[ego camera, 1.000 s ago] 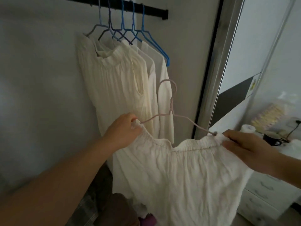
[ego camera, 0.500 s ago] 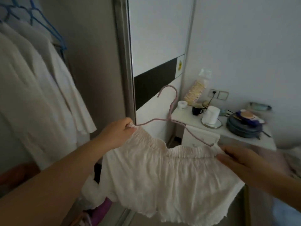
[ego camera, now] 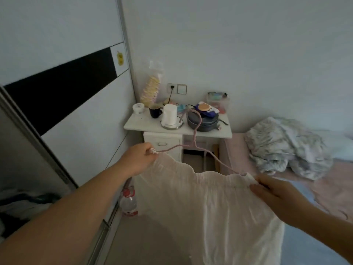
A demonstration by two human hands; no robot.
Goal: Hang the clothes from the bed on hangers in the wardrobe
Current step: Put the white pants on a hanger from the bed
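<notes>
I see my left hand (ego camera: 140,159) closed around the left end of a pink hanger (ego camera: 194,138), pinching the gathered edge of a white garment (ego camera: 206,211) against it. My right hand (ego camera: 275,194) grips the other end of that gathered edge, fingers (ego camera: 257,189) curled over the cloth just where the hanger's right arm disappears into it. The garment hangs stretched between both hands, in the air in front of me, its hem dropping out of the bottom of the view. The hanger's hook stands upright above the middle. Behind it is a white bedside table (ego camera: 149,125) carrying a white kettle (ego camera: 170,116), a dark mug (ego camera: 155,111) and a dark round pan (ego camera: 202,122). To the left stands the wardrobe's sliding door (ego camera: 63,88) with its black band. A plastic bottle (ego camera: 129,202) sits on the floor by the door track. At right, the bed (ego camera: 328,190) holds a rumpled pale bundle of bedding (ego camera: 282,148).
</notes>
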